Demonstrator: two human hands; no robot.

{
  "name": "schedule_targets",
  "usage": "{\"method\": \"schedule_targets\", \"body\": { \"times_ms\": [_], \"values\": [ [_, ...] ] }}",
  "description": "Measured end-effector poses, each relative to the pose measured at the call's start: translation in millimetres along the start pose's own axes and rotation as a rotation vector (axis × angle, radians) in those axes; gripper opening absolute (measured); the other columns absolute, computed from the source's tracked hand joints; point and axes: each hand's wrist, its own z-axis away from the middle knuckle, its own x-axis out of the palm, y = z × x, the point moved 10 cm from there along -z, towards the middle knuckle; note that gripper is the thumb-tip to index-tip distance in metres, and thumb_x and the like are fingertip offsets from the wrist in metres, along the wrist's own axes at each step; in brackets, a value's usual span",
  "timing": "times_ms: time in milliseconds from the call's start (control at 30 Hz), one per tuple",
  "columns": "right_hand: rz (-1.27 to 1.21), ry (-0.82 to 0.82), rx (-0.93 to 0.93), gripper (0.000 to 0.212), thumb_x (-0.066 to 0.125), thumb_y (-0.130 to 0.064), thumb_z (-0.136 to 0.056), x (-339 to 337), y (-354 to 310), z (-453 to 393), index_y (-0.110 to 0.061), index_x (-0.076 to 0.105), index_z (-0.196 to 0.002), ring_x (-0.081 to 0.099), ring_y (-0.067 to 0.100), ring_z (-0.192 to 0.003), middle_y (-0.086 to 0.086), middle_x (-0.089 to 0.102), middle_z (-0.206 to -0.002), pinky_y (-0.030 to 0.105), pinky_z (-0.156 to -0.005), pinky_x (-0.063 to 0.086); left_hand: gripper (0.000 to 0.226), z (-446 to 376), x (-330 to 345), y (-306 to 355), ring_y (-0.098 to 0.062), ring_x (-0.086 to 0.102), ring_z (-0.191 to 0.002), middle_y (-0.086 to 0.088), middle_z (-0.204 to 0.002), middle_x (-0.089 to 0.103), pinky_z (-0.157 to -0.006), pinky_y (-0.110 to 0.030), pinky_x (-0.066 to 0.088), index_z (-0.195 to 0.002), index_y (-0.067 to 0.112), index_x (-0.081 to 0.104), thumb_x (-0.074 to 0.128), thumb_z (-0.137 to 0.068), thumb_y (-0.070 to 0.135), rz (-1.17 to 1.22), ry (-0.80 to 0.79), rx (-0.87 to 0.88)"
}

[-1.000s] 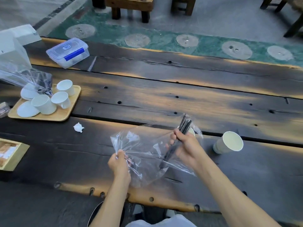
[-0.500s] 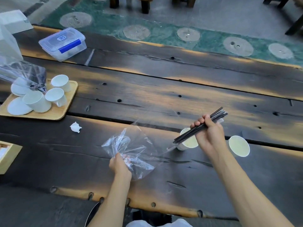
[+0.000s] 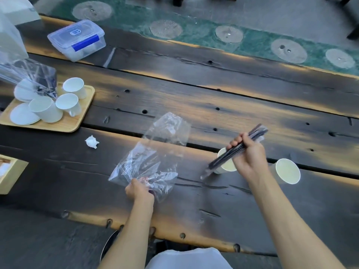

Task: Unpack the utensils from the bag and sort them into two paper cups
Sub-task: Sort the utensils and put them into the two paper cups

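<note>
My right hand grips a bundle of thin black utensils, slanted from upper right down to lower left. The bundle's lower tips hang in front of a white paper cup that the hand partly hides. A second white paper cup stands a short way to the right, with nothing in it. My left hand pinches the lower corner of a clear plastic bag, which lies crumpled and looks emptied on the dark wooden table.
A wooden tray with several white cups and saucers sits at the left, with another clear bag over it. A lidded plastic box is at the back left. A crumpled white scrap lies near the tray.
My right hand has drawn the black utensils fully out of the bag and swung them right over the nearer cup. The left hand keeps hold of the bag, which has flattened.
</note>
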Motion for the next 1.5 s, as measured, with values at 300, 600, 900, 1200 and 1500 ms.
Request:
{"method": "schedule_targets", "body": {
  "times_ms": [300, 600, 900, 1200, 1500],
  "values": [
    [0.751, 0.153, 0.395, 0.019, 0.044, 0.001, -0.094, -78.2, 159.7, 0.6, -0.012, 0.045, -0.08, 0.043, 0.017, -0.044, 0.007, 0.043, -0.059, 0.026, -0.043, 0.042, 0.064, 8.5, -19.9, -16.3, -0.027, 0.063, -0.103, -0.015, -0.119, 0.063, -0.095, -0.036, 0.048, -0.138, 0.006, 0.047, 0.042, -0.097, 0.055, -0.078, -0.111, -0.095],
    [1.047, 0.22, 0.348, 0.006, 0.054, -0.003, -0.082, -113.6, 192.8, -18.3, -0.007, 0.05, -0.085, 0.045, 0.022, -0.052, 0.013, 0.05, -0.067, 0.029, -0.049, 0.035, 0.016, 35.7, -60.6, -72.4, -0.019, 0.055, -0.059, -0.009, -0.072, 0.062, -0.053, -0.027, 0.041, -0.098, 0.005, 0.06, 0.045, -0.097, 0.011, -0.553, -0.161, 0.048],
    [0.933, 0.219, 0.346, 0.012, 0.057, -0.01, -0.083, -114.4, 183.0, -3.8, -0.001, 0.059, -0.09, 0.048, 0.023, -0.068, 0.014, 0.052, -0.075, 0.037, -0.061, 0.037, 0.019, 69.5, 16.4, -81.9, -0.019, 0.064, -0.084, 0.004, -0.087, 0.065, -0.075, -0.033, 0.051, -0.108, 0.013, 0.063, 0.049, -0.096, 0.015, -1.243, -0.543, 0.455],
    [1.055, 0.378, 0.245, 0.021, 0.047, -0.003, -0.093, -157.3, 152.1, 21.0, -0.012, 0.059, -0.107, 0.06, 0.03, -0.108, 0.012, 0.065, -0.116, 0.037, -0.093, 0.047, 0.012, 77.1, 46.6, -72.8, -0.015, 0.056, -0.085, 0.003, -0.094, 0.063, -0.07, -0.03, 0.04, -0.106, 0.021, 0.055, 0.056, -0.097, 0.029, -1.505, -0.475, 0.661],
    [1.537, 0.169, 0.138, 0.01, 0.049, -0.02, -0.095, -141.7, 157.0, 45.1, -0.01, 0.05, -0.096, 0.058, 0.037, -0.096, 0.015, 0.062, -0.105, 0.04, -0.079, 0.048, 0.015, 83.0, 54.8, -69.0, -0.019, 0.058, -0.078, 0.002, -0.084, 0.062, -0.066, -0.033, 0.043, -0.095, 0.019, 0.053, 0.063, -0.093, 0.03, -1.604, -0.437, 0.777]
  ]
}}
